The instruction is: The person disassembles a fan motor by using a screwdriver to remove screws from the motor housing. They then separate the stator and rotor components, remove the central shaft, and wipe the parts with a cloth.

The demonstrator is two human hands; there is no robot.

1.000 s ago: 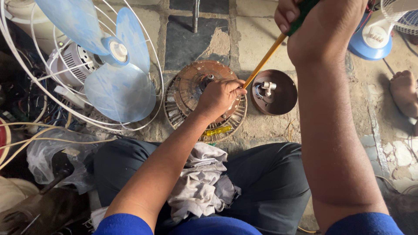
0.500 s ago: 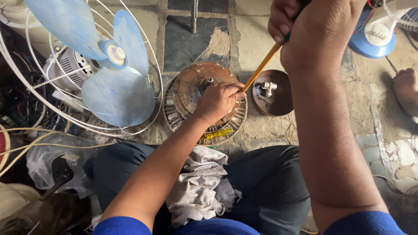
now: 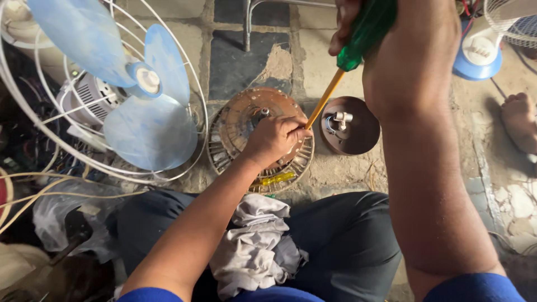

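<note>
The left hand (image 3: 274, 137) is pressing closed on a round fan motor (image 3: 260, 140) while the right hand (image 3: 403, 50) is gripping a green-handled screwdriver (image 3: 341, 75) against it.

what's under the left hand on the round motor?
The left hand rests on the rusty round motor housing, meeting the screwdriver tip. The tip's contact point is hidden beneath the fingers.

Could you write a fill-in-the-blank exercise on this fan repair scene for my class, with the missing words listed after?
1. The right hand grips a screwdriver whose handle is ____ in colour.
2. The left hand rests on the round motor housing, which lies on the ____.
3. The fan blades inside the white wire guard are light ____.
4. A crumpled grey ____ lies on the person's lap.

Missing words: green; floor; blue; cloth
</note>
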